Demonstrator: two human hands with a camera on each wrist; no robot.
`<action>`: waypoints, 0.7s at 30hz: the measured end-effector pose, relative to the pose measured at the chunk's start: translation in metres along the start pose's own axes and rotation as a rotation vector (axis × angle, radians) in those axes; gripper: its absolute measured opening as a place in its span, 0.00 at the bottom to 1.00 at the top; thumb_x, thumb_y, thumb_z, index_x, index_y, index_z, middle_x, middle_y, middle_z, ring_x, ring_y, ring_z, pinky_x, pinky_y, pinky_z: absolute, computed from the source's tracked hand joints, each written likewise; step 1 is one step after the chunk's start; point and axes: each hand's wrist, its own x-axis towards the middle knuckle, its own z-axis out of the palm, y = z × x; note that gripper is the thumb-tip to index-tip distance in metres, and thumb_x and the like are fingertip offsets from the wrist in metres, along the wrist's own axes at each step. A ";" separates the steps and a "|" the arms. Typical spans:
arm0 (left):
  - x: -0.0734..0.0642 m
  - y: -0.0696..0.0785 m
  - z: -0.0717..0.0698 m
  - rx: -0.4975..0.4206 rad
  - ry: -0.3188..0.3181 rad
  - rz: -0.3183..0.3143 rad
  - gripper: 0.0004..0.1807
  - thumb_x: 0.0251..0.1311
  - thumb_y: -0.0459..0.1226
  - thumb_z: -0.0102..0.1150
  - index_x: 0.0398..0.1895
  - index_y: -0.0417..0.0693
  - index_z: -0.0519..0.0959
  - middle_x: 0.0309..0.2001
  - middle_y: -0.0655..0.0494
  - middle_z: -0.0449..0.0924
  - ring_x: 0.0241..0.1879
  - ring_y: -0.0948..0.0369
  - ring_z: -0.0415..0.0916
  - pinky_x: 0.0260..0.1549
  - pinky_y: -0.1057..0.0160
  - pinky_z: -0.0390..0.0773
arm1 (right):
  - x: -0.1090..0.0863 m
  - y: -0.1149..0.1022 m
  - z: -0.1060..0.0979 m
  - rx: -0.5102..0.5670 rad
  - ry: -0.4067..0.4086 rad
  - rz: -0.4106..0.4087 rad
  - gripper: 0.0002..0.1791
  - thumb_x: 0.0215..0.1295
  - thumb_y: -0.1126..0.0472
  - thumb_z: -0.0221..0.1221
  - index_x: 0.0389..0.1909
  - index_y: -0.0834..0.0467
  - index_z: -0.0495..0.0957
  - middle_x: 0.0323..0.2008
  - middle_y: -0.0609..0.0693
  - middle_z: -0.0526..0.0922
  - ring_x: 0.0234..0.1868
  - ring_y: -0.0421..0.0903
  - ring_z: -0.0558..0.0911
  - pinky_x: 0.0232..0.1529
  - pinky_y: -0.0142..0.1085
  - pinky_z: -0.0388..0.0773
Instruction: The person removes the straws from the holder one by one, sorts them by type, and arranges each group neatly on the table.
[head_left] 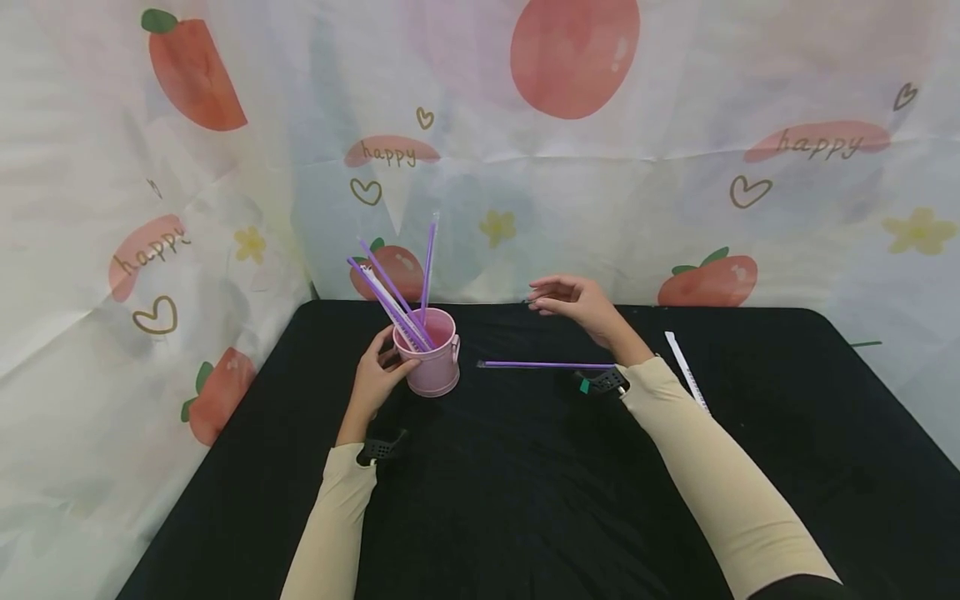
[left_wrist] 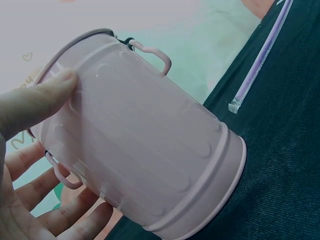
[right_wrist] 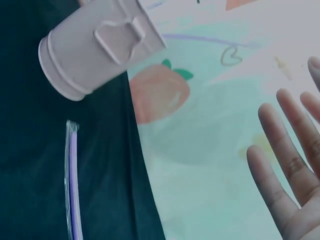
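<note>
The fingers of the left hand (head_left: 375,375) wrap the side of a pink bucket (head_left: 432,375), with the thumb pressed to its wall just below the rim and the other fingers curled around its left side. The right hand (head_left: 581,307) is to the right of the bucket and higher than its rim, well apart from it; its fingers are extended and loosely spread.

The bucket looks upright over a black tablecloth (head_left: 510,492); whether its base touches the cloth is hard to tell. It has a small handle (head_left: 456,348) on its right side. Purple straws (head_left: 428,262) stick up out of the bucket, most leaning left over its rim and one nearly upright, together with a white straw (head_left: 381,292).

To the right of the bucket, apart from it, a loose purple straw (head_left: 543,365) in a clear wrapper lies flat on the cloth, pointing away sideways from the bucket. Farther right of the bucket lies a long white strip (head_left: 684,367) with small dark marks, its near end hidden by the right sleeve (head_left: 727,475). Behind the bucket hangs a pale curtain (head_left: 465,92) printed with fruit, hearts and flowers.
</note>
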 end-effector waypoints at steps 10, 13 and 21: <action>0.001 -0.001 -0.001 -0.002 0.000 -0.008 0.38 0.54 0.29 0.64 0.68 0.36 0.59 0.66 0.34 0.60 0.63 0.37 0.63 0.60 0.39 0.66 | 0.019 -0.015 0.026 0.015 -0.019 -0.053 0.21 0.62 0.61 0.60 0.55 0.62 0.74 0.42 0.44 0.84 0.43 0.39 0.84 0.47 0.33 0.81; 0.001 0.000 -0.001 0.001 0.001 -0.007 0.38 0.54 0.29 0.64 0.68 0.37 0.59 0.67 0.35 0.60 0.63 0.37 0.63 0.60 0.39 0.66 | 0.025 -0.019 0.034 0.020 -0.028 -0.070 0.20 0.62 0.62 0.60 0.55 0.64 0.74 0.43 0.49 0.85 0.42 0.38 0.84 0.46 0.32 0.81; 0.001 0.000 0.000 -0.007 -0.002 -0.002 0.38 0.54 0.29 0.64 0.68 0.36 0.59 0.66 0.34 0.60 0.63 0.37 0.63 0.60 0.38 0.66 | 0.039 -0.026 0.053 0.015 -0.035 -0.088 0.18 0.61 0.66 0.59 0.52 0.66 0.75 0.44 0.59 0.84 0.40 0.37 0.84 0.45 0.33 0.82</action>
